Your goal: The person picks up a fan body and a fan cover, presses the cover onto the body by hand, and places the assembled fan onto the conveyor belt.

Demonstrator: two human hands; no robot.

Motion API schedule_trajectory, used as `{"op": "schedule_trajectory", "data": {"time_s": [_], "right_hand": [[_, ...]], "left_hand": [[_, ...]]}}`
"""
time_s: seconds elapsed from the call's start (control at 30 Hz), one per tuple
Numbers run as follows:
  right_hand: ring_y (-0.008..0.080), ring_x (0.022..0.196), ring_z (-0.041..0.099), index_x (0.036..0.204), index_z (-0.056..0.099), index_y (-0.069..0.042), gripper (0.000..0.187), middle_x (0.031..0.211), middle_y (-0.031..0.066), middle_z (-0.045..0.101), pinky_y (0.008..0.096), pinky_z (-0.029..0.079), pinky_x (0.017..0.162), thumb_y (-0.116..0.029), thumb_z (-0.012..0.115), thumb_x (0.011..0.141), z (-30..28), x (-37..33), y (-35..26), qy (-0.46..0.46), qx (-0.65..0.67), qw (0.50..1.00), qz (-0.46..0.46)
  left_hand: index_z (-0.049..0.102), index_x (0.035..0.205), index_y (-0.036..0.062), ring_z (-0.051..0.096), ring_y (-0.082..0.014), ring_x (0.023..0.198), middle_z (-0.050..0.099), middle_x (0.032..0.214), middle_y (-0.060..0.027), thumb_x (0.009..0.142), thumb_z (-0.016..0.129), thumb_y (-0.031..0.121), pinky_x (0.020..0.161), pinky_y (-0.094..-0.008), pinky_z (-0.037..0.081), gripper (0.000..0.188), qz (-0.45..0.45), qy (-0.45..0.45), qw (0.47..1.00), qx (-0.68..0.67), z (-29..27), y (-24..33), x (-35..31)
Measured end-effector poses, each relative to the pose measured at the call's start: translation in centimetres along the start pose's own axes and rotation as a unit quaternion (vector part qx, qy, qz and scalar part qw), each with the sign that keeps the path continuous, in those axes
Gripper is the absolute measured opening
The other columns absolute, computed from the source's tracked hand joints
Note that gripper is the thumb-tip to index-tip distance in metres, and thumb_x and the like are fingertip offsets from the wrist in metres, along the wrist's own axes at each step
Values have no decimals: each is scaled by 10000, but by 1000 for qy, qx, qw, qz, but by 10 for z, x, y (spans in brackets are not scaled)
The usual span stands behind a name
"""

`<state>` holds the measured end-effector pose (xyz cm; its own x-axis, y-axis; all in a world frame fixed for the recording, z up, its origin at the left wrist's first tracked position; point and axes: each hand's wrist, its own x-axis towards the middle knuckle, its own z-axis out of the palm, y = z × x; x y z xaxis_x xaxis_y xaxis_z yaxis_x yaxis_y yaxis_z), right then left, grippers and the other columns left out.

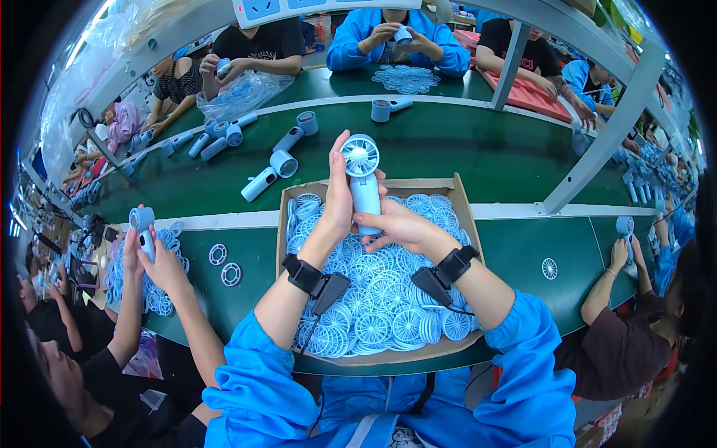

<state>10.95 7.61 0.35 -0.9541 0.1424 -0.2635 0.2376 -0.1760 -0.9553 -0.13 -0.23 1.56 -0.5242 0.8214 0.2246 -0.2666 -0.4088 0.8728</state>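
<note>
A light-blue handheld fan (365, 190) is held upright between both my hands, its round grille facing me. My left hand (339, 188) is wrapped along the left side of the fan, fingers reaching up beside its head. Around the lower handle, my right hand (403, 226) grips from the right, thumb across the front. Directly below is a cardboard box (469, 216) filled with many loose light-blue round fan grilles (373, 327). Black bands with small boxes sit on both my wrists.
Several more fans (284, 163) lie on the green conveyor belt (463, 157) beyond the box. Two rings (231, 274) lie left and one loose grille (550, 269) right. Co-workers handle fans on both sides and opposite. A grey metal post (609, 131) rises at the right.
</note>
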Motion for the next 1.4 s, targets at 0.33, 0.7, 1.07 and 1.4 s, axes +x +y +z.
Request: {"op": "schedule_trajectory", "data": {"time_s": [0.33, 0.7, 1.07, 1.4], "right_hand": [[73, 647, 526, 1096, 514, -42, 367, 872, 33, 588, 223, 486, 544, -348, 604, 912, 1, 1, -1, 5, -63, 998, -13], [109, 587, 499, 1010, 491, -63, 256, 771, 33, 562, 281, 441, 552, -303, 538, 934, -24, 9, 7, 211, 248, 940, -103], [112, 605, 463, 947, 460, -98, 228, 742, 25, 515, 312, 428, 577, -319, 516, 942, -93, 5, 5, 364, 210, 905, -60], [381, 859, 629, 1388, 327, -79, 571, 1024, 257, 613, 445, 502, 765, -211, 452, 846, -125, 27, -18, 417, -388, 822, 6]], "left_hand": [[268, 1421, 211, 608, -168, 673, 583, 832, -86, 980, 241, 543, 579, -299, 525, 552, -29, 47, 998, -25, 6, 2, 1], [360, 1395, 116, 588, -194, 1041, 608, 1199, -98, 982, 418, 295, 857, -323, 436, 454, -161, 4, 948, 274, -10, -5, 3], [549, 1223, 82, 591, -128, 911, 632, 1089, -61, 968, 425, 242, 774, -269, 446, 325, -166, -45, 931, 322, -11, -11, 4], [596, 1133, 16, 597, -126, 767, 654, 947, -69, 930, 446, 159, 716, -266, 495, 290, -139, -64, 921, 359, -16, -25, 4]]}}
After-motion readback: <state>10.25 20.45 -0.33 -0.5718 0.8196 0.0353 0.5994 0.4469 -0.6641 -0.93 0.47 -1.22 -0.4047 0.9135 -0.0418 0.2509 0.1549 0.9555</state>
